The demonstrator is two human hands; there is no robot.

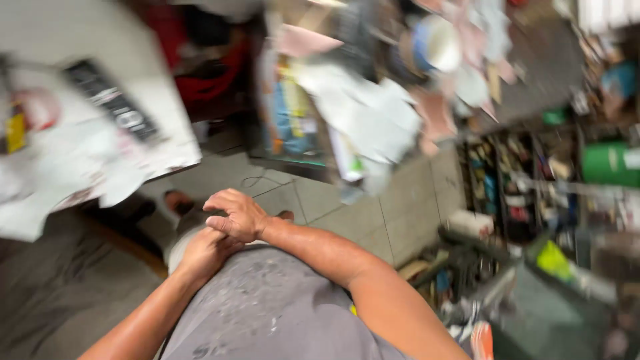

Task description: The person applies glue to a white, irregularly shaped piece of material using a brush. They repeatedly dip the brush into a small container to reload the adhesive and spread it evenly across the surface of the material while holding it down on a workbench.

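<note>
Right hand point(237, 215): palm down, wrist bent, laid over the other hand in front of the belly; fingers curled loosely and close together, pinching nothing that shows.
Left hand point(205, 253): under the right one and touching it, knuckles toward the floor; its fingers are covered, so I cannot tell how they lie.
Forearms: both bare, the right one crossing from the near right, the left one rising from the near left, meeting at the middle.
Grey shirt point(267, 313): soft cloth, flecked with pale spots, bulging just below the joined hands.
Tiled floor point(393, 213): grey square tiles with dark seams, beyond the hands.
White table point(143, 87): flat smooth top at far left, strewn with papers.
Black remote point(112, 101): long, narrow, lying slantwise on the white table.
Paper heap point(363, 113): loose white and pink sheets, blurred, far centre.
Green canister point(610, 163): round, smooth, on its side at the right, among crowded shelves.
Sharpness: the surroundings are smeared; small items cannot be told apart.
</note>
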